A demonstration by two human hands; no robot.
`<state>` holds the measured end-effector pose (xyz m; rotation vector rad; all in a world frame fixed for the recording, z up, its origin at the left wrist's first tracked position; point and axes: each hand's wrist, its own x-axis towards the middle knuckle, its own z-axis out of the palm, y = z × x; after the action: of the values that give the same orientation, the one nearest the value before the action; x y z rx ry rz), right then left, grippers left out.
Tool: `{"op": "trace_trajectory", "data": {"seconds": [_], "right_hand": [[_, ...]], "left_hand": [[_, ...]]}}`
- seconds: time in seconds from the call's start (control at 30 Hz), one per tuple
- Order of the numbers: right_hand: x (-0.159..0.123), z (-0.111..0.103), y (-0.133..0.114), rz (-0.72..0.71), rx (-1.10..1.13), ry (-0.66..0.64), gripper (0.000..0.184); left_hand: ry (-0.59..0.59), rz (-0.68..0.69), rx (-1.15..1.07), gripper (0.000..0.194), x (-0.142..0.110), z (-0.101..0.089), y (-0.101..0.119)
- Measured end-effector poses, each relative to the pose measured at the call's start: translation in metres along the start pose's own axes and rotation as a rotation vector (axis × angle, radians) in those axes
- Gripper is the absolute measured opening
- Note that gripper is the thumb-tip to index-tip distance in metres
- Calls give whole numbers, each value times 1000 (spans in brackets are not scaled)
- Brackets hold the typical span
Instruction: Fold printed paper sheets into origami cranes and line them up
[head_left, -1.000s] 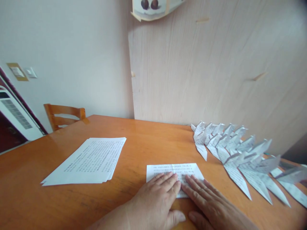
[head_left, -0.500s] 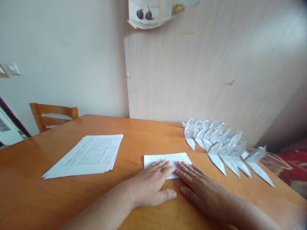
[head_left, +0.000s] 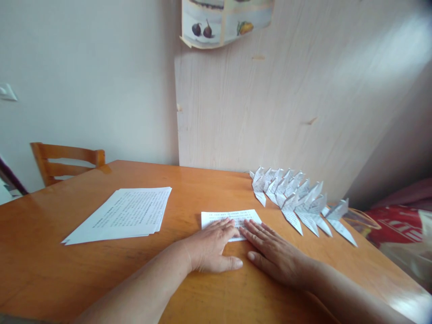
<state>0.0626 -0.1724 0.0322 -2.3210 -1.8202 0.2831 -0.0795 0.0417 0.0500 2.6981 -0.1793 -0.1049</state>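
A small printed sheet of paper (head_left: 229, 215) lies flat on the wooden table (head_left: 202, 184) before me, its lower part covered by my fingers. My left hand (head_left: 216, 245) rests on its left half, palm down, with the thumb spread to the right. On the right half lies my right hand (head_left: 270, 252), flat too, fingers stretched out and pointing up and left. The fingertips of both hands almost meet over the print. Whether the sheet is folded cannot be made out.
To the left is a stack of printed sheets (head_left: 124, 213). Several folded paper figures (head_left: 303, 204) stand in rows at the right back, near the wall panel (head_left: 229, 112). A wooden chair (head_left: 67, 157) stands beyond the left edge; a red bag (head_left: 394, 229) is off the right edge.
The camera view has shifted slightly, so everything sits a little differently in the picture. Both hands stay flat on the paper, in nearly the same places on it.
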Motion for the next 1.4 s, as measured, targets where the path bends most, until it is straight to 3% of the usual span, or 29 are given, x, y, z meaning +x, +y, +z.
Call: {"op": "trace_trajectory", "data": {"seconds": [0.27,0.87,1.4], "right_hand": [[-2,-3,-2,2,14,-6,83],[-10,-10,-9,-78,-114,12,82],[-43,-8,15,88,-256,109,69]], "left_hand": [[55,51,-33,59,0,1,-1],[29,44,-12,61,0,-2,-1],[10,56,4,58,2,-4,0]]}}
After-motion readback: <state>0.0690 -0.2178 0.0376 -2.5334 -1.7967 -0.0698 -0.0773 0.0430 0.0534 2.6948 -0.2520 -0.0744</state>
